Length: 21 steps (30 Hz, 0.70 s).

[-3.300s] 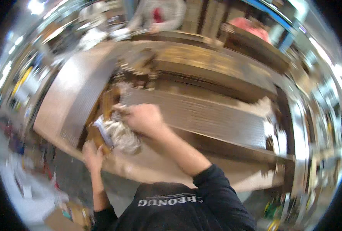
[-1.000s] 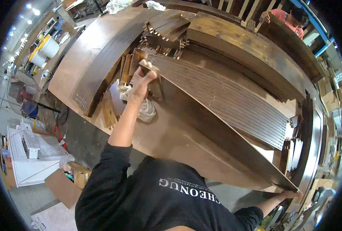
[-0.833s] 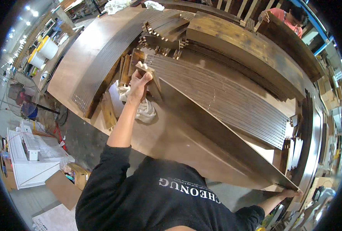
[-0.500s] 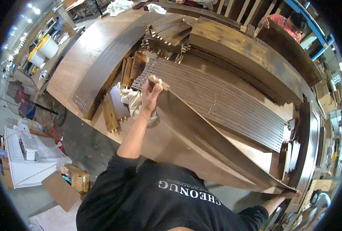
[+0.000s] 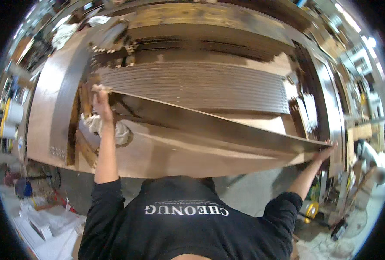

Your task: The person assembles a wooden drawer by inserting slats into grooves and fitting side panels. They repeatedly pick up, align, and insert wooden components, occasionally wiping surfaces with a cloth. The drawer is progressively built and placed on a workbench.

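A long, dark brown wooden board (image 5: pixel 210 123) spans the space in front of my chest, above the worktable. My left hand (image 5: pixel 103 106) grips its left end, which lies farther from me than the right end. At the other end, my right hand (image 5: pixel 328 151) is closed around the board's edge near the table's right side. Beyond the board lies a row of dark slats (image 5: pixel 179 84) set side by side. A crumpled pale cloth (image 5: pixel 121 132) sits beside my left forearm. Motion blurs some finger detail.
A thick, worn wooden beam (image 5: pixel 210 16) runs along the back. Short tenoned pieces (image 5: pixel 110 39) are piled at the far left, and more slats (image 5: pixel 64 104) line the left side. Upright pieces (image 5: pixel 307 110) stand at the right. White buckets (image 5: pixel 12 118) are off to the left.
My view has turned to the right, so the table now lies more squarely before me. The board looks less steeply slanted across the view; both hands still hold its ends.
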Available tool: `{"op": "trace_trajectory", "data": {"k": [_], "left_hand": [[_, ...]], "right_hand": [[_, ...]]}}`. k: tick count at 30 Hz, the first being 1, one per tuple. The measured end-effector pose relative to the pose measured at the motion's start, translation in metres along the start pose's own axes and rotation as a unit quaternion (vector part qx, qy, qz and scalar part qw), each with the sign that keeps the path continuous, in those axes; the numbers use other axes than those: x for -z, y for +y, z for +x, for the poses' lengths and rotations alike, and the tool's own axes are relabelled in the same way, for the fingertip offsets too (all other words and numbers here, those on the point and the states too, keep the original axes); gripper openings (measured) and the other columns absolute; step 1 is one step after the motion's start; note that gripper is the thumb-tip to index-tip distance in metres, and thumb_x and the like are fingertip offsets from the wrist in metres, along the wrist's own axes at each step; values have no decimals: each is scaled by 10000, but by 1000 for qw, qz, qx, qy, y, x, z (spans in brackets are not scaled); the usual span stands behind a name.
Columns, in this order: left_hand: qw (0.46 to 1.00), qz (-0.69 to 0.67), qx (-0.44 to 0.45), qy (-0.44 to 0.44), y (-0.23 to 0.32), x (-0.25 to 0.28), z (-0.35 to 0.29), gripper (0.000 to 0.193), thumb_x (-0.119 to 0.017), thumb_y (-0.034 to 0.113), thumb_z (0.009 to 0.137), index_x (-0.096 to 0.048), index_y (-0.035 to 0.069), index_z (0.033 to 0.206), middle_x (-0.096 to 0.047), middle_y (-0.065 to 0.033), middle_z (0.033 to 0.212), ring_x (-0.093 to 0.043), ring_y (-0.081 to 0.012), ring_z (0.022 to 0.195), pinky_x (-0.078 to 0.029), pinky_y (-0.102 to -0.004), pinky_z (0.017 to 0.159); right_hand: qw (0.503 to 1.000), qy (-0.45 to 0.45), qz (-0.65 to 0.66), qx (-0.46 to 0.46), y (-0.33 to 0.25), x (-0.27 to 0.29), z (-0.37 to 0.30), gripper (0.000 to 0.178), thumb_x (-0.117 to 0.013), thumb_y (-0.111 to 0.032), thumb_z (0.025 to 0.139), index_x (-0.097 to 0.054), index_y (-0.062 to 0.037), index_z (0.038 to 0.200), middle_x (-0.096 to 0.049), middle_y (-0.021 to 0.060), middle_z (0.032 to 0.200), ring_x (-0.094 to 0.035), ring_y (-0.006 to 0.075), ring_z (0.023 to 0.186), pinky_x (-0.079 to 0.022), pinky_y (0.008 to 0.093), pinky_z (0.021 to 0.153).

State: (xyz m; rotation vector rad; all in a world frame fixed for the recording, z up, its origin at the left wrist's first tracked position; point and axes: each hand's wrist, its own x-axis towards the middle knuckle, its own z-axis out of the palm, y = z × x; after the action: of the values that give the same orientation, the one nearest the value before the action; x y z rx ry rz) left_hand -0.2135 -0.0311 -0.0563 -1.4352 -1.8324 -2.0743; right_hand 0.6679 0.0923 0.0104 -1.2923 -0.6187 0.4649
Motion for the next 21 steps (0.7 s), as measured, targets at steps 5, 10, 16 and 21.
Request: {"op": "trace_trajectory", "data": {"k": [5, 10, 16, 21], "left_hand": [[997, -32, 52, -41, 80, -22, 8, 491, -534, 366, 948, -509, -30, 1237, -496, -118, 1274, -459, -217, 1175, -307, -366, 1048], [973, 98, -195, -80, 236, -80, -3, 708, -628, 443, 869, -375, -12, 1348, -454, -135, 1302, -415, -262, 1225, -325, -400, 1040], [761, 311, -357, -443, 312, -204, -87, 427, -721, 358, 745, -585, 73, 1032, -592, -107, 934, -596, -273, 865, -443, -366, 767], [813, 251, -365, -377, 307, -216, -78, 312, -735, 332, 697, -532, 106, 769, -545, -44, 684, -560, -228, 657, -372, -360, 611]], "right_hand": [[997, -12, -63, 31, -16, 10, -6, 659, -407, -578, 910, -347, -125, 1386, -531, 115, 1219, -489, 260, 1085, -350, 452, 968], [1000, -19, 11, 11, 6, 37, 16, 685, -566, -596, 830, -484, -66, 1255, -583, 98, 1036, -520, 199, 969, -400, 365, 888], [999, -32, 39, 14, -6, 23, -7, 649, -596, -602, 810, -513, -70, 1173, -567, 62, 1012, -536, 171, 888, -434, 326, 805], [996, -49, 69, -35, -45, 0, -52, 530, -540, -466, 898, -456, -88, 1259, -499, 35, 1167, -480, 165, 1070, -368, 353, 942]]}}
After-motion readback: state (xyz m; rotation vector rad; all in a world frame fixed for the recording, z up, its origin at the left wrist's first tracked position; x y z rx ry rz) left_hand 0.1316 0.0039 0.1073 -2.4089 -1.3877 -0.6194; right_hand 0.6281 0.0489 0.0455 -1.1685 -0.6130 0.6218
